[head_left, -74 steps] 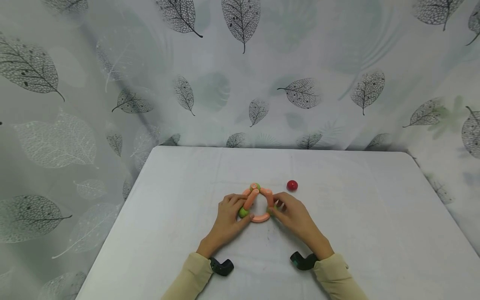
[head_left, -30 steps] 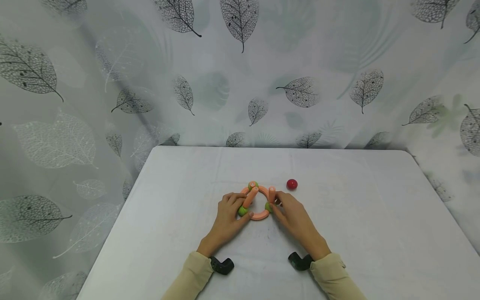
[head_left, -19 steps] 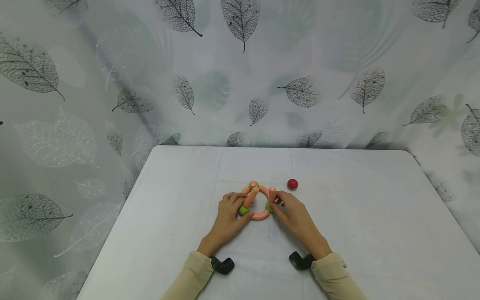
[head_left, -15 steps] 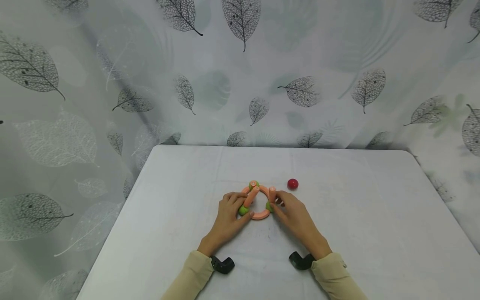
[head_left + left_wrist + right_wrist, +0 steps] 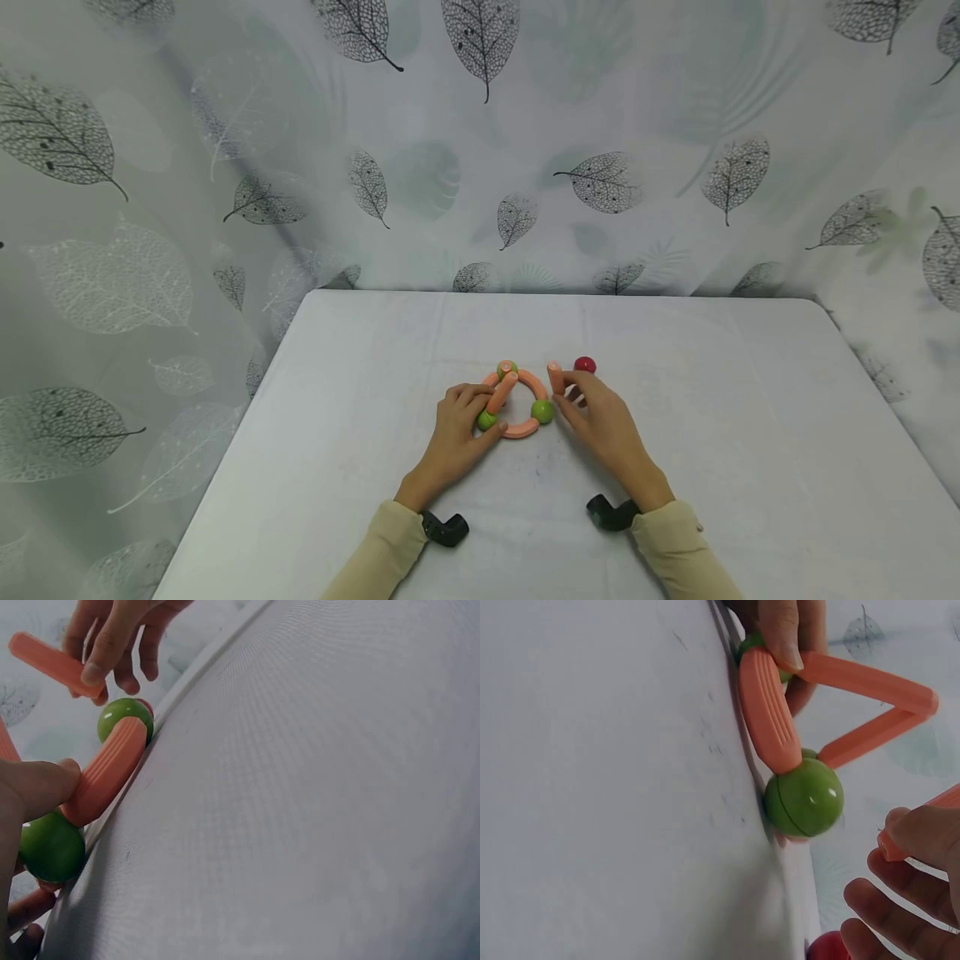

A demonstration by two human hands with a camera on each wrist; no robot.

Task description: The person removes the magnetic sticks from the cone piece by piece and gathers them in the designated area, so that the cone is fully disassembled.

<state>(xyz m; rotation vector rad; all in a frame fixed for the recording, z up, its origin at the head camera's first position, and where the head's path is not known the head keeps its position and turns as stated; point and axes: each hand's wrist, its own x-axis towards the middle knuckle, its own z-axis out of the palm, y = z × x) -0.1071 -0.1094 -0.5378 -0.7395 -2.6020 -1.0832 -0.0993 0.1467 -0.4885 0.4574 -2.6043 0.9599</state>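
On the table, several orange curved rods and green balls form a ring (image 5: pixel 534 383), with straight orange rods (image 5: pixel 866 679) rising from it and meeting at their tops. My left hand (image 5: pixel 461 425) grips the left green ball (image 5: pixel 52 846), its thumb against the curved orange rod (image 5: pixel 109 772). Between thumb and fingers, my right hand (image 5: pixel 603 417) pinches a loose orange rod (image 5: pixel 54 664), apart from the right green ball (image 5: pixel 804 796) and up and right of it. That ball's top bears no rod. Part of the left ball is hidden by my left fingers.
A red ball (image 5: pixel 585 364) lies on the white table (image 5: pixel 712 400) just beyond my right hand. A leaf-patterned curtain (image 5: pixel 480 167) hangs behind the table and along its sides. Both wrists carry dark camera mounts (image 5: pixel 446 531).
The right-hand orange rod first leaned inward, then stood more upright on the right green ball. Now it is off that ball, moved up and right in my right hand. My left hand stays put.
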